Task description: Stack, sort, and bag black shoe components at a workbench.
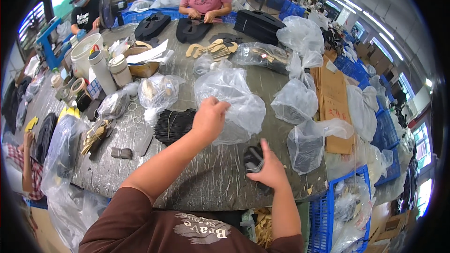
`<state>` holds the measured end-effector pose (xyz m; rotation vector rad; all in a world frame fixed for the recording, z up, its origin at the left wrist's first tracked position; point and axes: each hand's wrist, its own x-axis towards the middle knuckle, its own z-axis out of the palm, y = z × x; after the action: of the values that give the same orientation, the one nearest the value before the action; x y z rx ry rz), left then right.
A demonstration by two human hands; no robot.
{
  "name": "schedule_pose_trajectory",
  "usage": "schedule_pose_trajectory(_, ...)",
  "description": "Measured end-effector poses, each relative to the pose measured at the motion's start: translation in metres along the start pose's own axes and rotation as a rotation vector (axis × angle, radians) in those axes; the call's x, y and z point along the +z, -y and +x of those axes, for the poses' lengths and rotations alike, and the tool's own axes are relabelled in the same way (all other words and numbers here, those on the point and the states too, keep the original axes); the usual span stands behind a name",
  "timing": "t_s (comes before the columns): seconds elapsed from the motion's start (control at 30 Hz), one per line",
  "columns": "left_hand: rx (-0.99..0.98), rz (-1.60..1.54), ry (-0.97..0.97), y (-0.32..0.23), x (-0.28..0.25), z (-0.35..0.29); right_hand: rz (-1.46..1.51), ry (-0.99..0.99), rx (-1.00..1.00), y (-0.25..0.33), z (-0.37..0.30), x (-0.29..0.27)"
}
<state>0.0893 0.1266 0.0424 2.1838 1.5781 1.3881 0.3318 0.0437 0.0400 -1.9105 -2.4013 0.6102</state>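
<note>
My left hand [211, 119] is closed, its fingers pinching the near left part of a clear plastic bag [236, 98] in the middle of the table. The bag is crumpled and partly puffed up. Close to the table's front edge, my right hand [273, 171] grips a small stack of black cut pieces [253, 159] between thumb and fingers; part of the stack is hidden under the palm. Just left of my left forearm lies a thick bundle of thin black strips [172, 125], partly covered by the arm.
Filled clear bags [304, 145] stand on the right beside brown cardboard [335, 107]. A blue crate [323, 220] is at the lower right. Cups and tubes [101, 70] crowd the left. Tan cut pieces [214, 49] lie farther back. Across the table, a co-worker [206, 0] handles black pieces.
</note>
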Motion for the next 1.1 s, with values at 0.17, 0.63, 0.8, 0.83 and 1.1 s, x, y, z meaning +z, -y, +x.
schedule_pose_trajectory(0.17,-0.075,-0.08,0.271,-0.013,0.027,-0.022,1.68,-0.196,-0.133,-0.034,-0.041,0.014)
schedule_pose_trajectory(0.63,0.316,-0.149,0.651,-0.073,-0.015,-0.022,2.16,0.262,0.265,0.013,0.009,0.098)
schedule_pose_trajectory(0.8,0.318,-0.139,0.562,-0.079,-0.033,-0.042,2.27,0.034,-0.113,0.014,0.018,0.064)
schedule_pose_trajectory(0.83,0.333,-0.138,0.519,-0.078,-0.03,-0.046,2.389,-0.034,-0.196,0.004,0.022,0.065)
schedule_pose_trajectory(1.1,0.604,-0.233,0.439,-0.096,-0.013,-0.06,2.121,-0.286,-0.156,0.029,0.036,0.056)
